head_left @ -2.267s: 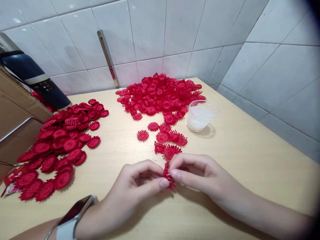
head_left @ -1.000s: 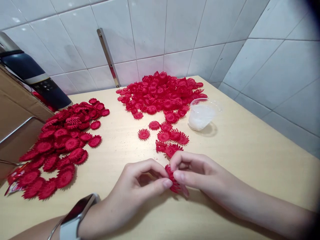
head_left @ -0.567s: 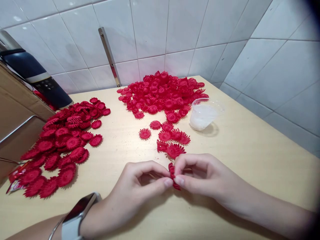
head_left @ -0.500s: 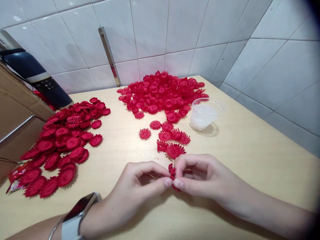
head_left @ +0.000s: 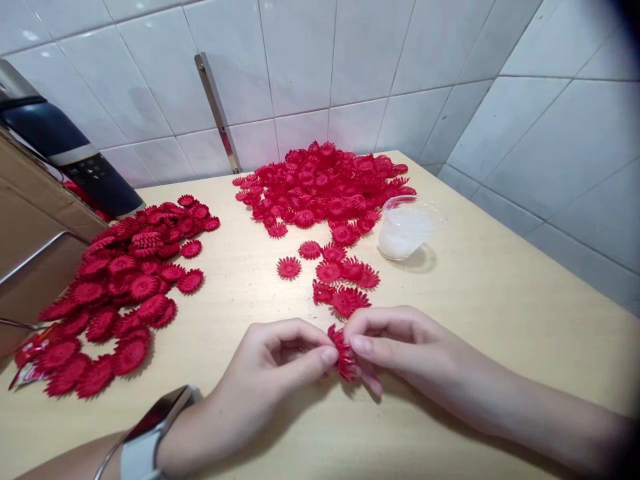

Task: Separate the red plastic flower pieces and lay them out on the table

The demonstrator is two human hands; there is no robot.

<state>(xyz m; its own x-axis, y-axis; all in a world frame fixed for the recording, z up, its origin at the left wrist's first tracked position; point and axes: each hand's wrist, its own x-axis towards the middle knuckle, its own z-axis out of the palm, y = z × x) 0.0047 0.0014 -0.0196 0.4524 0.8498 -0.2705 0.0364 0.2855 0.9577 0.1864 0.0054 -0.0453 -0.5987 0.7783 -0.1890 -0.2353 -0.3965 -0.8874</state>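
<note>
A red fringed disc (head_left: 345,361), shaped like a flower, is tilted on edge between my hands at the front middle of the table. My left hand (head_left: 273,373) pinches its left side between thumb and fingers. On the other side, my right hand (head_left: 415,347) has thumb and forefinger closed at the fringe, with a lower finger reaching beneath. The fingers hide part of the disc. Just beyond them lies a small group of similar red discs (head_left: 351,301), some overlapping.
A large heap of red discs (head_left: 320,180) lies near the tiled wall (head_left: 300,60). Another pile (head_left: 120,287) spreads at left, beside a cardboard box (head_left: 35,200) and a dark bottle (head_left: 75,147). A clear plastic cup (head_left: 400,233) with whitish contents stands right of the heap.
The disc has turned so more of its fringe shows. My right thumb has moved up along it, and a lower right finger now shows beneath. The piles and cup have stayed put.
</note>
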